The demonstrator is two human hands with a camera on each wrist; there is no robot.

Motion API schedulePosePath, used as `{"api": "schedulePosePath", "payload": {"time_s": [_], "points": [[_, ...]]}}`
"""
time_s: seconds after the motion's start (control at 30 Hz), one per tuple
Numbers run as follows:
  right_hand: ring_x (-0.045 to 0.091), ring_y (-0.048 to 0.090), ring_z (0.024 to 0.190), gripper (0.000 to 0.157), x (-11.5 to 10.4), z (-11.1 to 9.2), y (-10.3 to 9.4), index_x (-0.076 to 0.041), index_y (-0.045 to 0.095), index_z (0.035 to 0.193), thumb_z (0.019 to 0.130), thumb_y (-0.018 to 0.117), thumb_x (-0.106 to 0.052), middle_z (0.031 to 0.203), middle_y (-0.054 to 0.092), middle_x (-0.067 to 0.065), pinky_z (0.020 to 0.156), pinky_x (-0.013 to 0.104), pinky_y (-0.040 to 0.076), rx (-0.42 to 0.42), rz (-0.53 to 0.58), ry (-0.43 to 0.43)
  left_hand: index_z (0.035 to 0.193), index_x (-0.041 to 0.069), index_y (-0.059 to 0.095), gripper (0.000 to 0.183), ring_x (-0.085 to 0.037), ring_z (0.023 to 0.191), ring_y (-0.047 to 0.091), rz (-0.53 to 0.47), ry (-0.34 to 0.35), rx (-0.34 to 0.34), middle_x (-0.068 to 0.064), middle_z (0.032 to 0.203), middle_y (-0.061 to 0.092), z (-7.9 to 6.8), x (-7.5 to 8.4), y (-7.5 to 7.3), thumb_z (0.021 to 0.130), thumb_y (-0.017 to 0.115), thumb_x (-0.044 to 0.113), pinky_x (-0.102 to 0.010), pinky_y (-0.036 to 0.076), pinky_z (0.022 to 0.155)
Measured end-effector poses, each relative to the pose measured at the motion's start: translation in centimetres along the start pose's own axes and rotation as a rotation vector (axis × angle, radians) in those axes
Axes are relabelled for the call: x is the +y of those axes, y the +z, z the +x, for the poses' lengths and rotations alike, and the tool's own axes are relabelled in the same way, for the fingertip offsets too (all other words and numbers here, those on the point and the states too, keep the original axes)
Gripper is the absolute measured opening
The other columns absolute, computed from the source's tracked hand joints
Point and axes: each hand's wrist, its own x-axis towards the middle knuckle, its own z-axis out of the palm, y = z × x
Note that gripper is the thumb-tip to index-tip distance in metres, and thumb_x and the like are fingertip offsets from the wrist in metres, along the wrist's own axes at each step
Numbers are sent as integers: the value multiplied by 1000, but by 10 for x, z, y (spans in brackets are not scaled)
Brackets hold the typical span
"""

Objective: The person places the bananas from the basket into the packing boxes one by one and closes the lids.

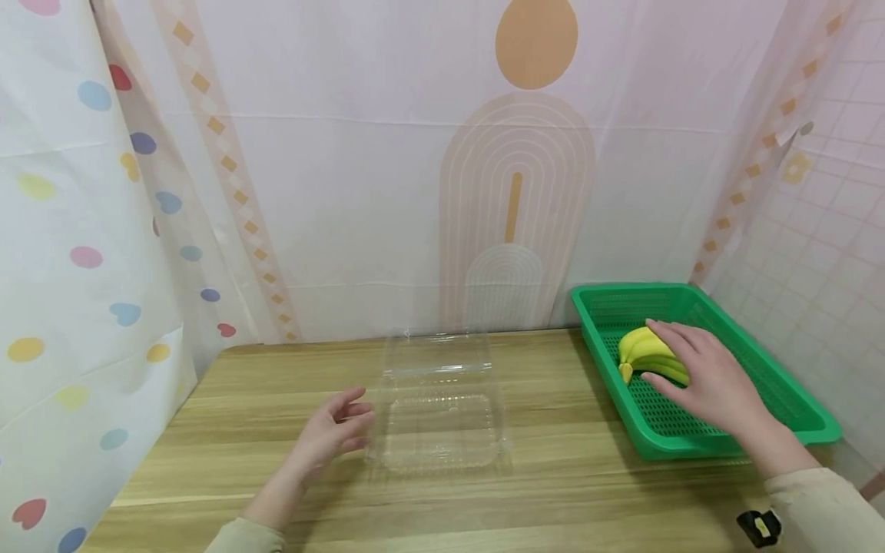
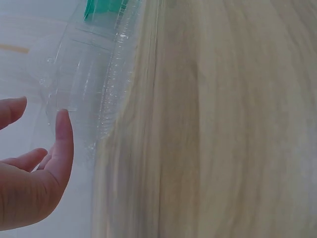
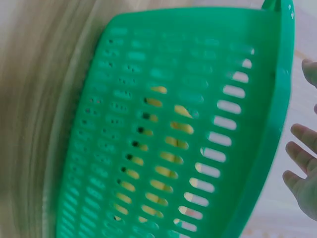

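Note:
A clear plastic clamshell box [image 1: 442, 430] stands on the wooden table with its lid tilted back. Beside its left wall is my left hand [image 1: 336, 430], fingers loosely bent and holding nothing. In the left wrist view the fingertips show close to the clear box [image 2: 89, 74]. A bunch of yellow bananas [image 1: 650, 353] lies in the green basket [image 1: 622, 407] on the right. Over the bananas hovers my right hand [image 1: 705, 376], thumb and fingers spread apart. In the right wrist view, yellow shows through the slots of the basket wall [image 3: 193, 109], and the fingers [image 3: 299, 156] are above its rim.
A small black object with a pale label [image 1: 759, 528] lies near the front right, by the right sleeve. Patterned curtains [image 1: 346, 192] hang behind the table and along both sides. The basket stands close to the right-hand curtain.

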Motion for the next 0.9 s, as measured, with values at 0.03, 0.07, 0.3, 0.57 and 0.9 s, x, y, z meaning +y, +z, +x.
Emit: {"api": "schedulePosePath", "payload": {"time_s": [0.03, 0.07, 0.3, 0.57, 0.9], "points": [[45, 49, 115, 81, 1, 1, -1, -9, 49, 145, 75, 86, -23, 128, 56, 22, 90, 62, 43, -6, -2, 2, 149, -10, 29, 62, -31, 109, 58, -3, -2, -4, -31, 133, 47, 0, 0, 1, 96, 61, 2, -33, 59, 81], [45, 49, 115, 82, 3, 2, -2, -9, 49, 145, 74, 87, -21, 128, 56, 22, 90, 62, 42, -9, -1, 4, 149, -10, 28, 63, -30, 108, 59, -7, -6, -8, -30, 132, 47, 0, 0, 1, 96, 61, 2, -33, 59, 81], [46, 49, 113, 82, 11, 5, -9, -6, 48, 145, 74, 87, -21, 126, 57, 24, 88, 62, 42, -16, 4, 27, 149, -8, 30, 65, -25, 103, 59, -12, -37, -7, -23, 125, 51, 4, -3, 1, 95, 63, 1, -31, 58, 80], [46, 48, 116, 82, 18, 12, -15, -7, 46, 147, 76, 85, -20, 130, 55, 24, 91, 63, 41, -74, 19, 36, 149, -10, 29, 65, -20, 92, 61, -12, -45, -7, -18, 115, 56, 8, -6, 1, 93, 62, -3, -28, 59, 73], [47, 49, 114, 77, 30, 20, -18, -5, 47, 145, 79, 84, -23, 129, 55, 25, 89, 64, 42, -111, 2, 19, 150, -10, 27, 66, -16, 81, 57, -6, -54, -62, -13, 110, 54, 10, -8, 0, 94, 61, -3, -26, 58, 67]]}}
